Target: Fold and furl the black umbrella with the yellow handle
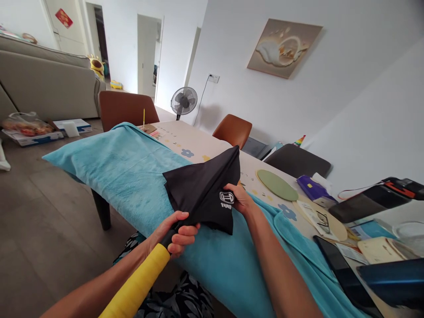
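Plush towel on flower-printed worktop; white walls. Left fingers clamp yellow-wrapped rod, right fingers pinch black cloth.

Cloth: black, with a white round mark and white squiggles under it
Stick: bright yellow, with black near the top
Towel: light blue all over
Table: creamy pink, with blue flowers, yellow flowers and dark letters
Clothes: black, with pale leaf shapes
Brown chairs: both reddish brown
Dark chair: dark grey
Round mat: soft green
Pack: purple, with a bit of yellow
Pointy thing: rainbow stripes
Sofa: greyish tan
Door sign: red, with gold marks
Wall: white
Floor: greyish brown
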Demonstrator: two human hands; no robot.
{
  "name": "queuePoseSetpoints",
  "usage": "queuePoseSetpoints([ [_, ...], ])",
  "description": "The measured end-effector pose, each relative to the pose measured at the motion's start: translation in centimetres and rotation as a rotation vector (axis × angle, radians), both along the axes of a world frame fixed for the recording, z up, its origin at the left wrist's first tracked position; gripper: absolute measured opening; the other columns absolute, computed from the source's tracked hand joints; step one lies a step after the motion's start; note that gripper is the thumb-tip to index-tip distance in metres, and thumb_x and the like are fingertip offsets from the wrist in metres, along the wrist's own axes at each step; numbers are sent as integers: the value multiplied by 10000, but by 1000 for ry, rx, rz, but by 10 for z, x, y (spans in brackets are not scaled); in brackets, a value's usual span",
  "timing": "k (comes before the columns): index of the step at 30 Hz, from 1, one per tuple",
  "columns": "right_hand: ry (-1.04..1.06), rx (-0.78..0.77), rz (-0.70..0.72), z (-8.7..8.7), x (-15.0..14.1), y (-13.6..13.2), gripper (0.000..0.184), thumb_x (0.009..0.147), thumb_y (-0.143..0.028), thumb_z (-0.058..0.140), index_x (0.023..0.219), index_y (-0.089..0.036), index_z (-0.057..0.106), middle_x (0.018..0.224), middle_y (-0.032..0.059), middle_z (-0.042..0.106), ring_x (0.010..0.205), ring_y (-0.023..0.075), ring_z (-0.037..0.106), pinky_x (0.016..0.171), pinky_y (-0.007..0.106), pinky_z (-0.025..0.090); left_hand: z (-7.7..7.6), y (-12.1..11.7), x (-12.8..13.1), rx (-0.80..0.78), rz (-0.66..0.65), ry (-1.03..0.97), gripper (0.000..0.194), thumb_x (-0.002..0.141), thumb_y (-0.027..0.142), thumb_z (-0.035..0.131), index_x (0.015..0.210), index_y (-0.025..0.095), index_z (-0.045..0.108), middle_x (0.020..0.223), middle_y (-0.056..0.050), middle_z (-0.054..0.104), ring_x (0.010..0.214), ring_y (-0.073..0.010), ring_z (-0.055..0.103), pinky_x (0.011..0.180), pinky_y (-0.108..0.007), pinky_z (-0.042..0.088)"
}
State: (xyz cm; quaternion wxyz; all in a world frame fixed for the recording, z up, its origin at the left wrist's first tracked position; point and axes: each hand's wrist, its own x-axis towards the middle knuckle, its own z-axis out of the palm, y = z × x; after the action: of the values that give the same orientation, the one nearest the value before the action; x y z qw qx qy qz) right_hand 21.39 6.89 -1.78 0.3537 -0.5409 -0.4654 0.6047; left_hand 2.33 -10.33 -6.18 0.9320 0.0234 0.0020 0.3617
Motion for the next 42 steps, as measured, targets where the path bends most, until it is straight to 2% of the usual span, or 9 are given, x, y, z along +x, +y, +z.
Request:
queuePoseSetpoints([
  [5, -84, -48, 158, 8, 23, 1, 334, 562, -8, 619, 859, -158, 592, 665, 17, 683, 546, 165, 627, 494, 254, 511, -4, -2, 0, 54, -33, 4, 240, 843, 335, 440, 824, 106, 508, 489, 70, 312, 323, -40, 244, 261, -126, 259],
  [8, -63, -29, 108, 18, 32, 4, 299, 601, -81, 679, 884, -148, 610, 698, 38, 691, 574, 174, 636, 537, 275, 531, -3, -4, 2, 75, -22, -17, 271, 834, 307, 459, 901, 53, 526, 532, 56, 374, 346, -35, 296, 249, -120, 246],
  [10, 54, -9, 25, 24, 34, 6, 230, 673, -206, 678, 888, -148, 622, 737, 51, 696, 613, 179, 644, 588, 292, 545, -2, -5, 2, 107, -18, -9, 301, 829, 311, 467, 925, 34, 534, 551, 51, 395, 358, -38, 310, 241, -124, 246],
  [14, 235, 5, -65, 30, 23, 4, 251, 753, -381, 614, 893, -172, 628, 768, 60, 699, 695, 207, 656, 626, 320, 553, 3, -4, 1, 176, -52, 98, 284, 818, 330, 471, 893, 67, 545, 563, 49, 397, 367, -55, 309, 251, -157, 300],
  [20, 256, -1, -50, 31, -6, -6, 210, 767, -364, 587, 833, -168, 627, 647, 59, 675, 648, 218, 649, 589, 326, 557, 12, 2, -5, 193, -180, 257, 284, 823, 330, 463, 920, 80, 555, 582, 29, 424, 405, -73, 372, 306, -181, 364],
  [25, 370, 40, -106, 24, -10, -12, 275, 789, -407, 541, 902, -172, 628, 694, 61, 686, 682, 215, 655, 591, 322, 560, 8, 4, -4, 198, -205, 213, 316, 838, 331, 433, 972, 70, 551, 597, 29, 426, 414, -75, 376, 315, -185, 372],
  [29, 341, 79, -78, 23, -14, -15, 375, 789, -512, 487, 929, -196, 632, 718, 50, 685, 728, 216, 656, 606, 333, 566, 5, 3, 1, 215, -231, 137, 332, 834, 342, 430, 995, 76, 548, 593, 35, 421, 394, -72, 342, 304, -189, 367],
  [36, 363, 92, -177, 38, -18, -15, 199, 737, -335, 560, 824, -171, 631, 622, 34, 655, 650, 203, 643, 573, 318, 570, 15, -2, 3, 213, -255, 164, 328, 827, 312, 451, 1031, 76, 553, 610, 17, 458, 410, -77, 374, 305, -181, 364],
  [42, 374, 121, -178, 44, -16, -19, 158, 725, -287, 565, 798, -161, 625, 573, 23, 635, 591, 189, 632, 549, 300, 567, 17, -4, 4, 240, -255, 212, 333, 813, 323, 463, 1044, 99, 552, 607, 18, 469, 406, -86, 388, 311, -191, 357],
])
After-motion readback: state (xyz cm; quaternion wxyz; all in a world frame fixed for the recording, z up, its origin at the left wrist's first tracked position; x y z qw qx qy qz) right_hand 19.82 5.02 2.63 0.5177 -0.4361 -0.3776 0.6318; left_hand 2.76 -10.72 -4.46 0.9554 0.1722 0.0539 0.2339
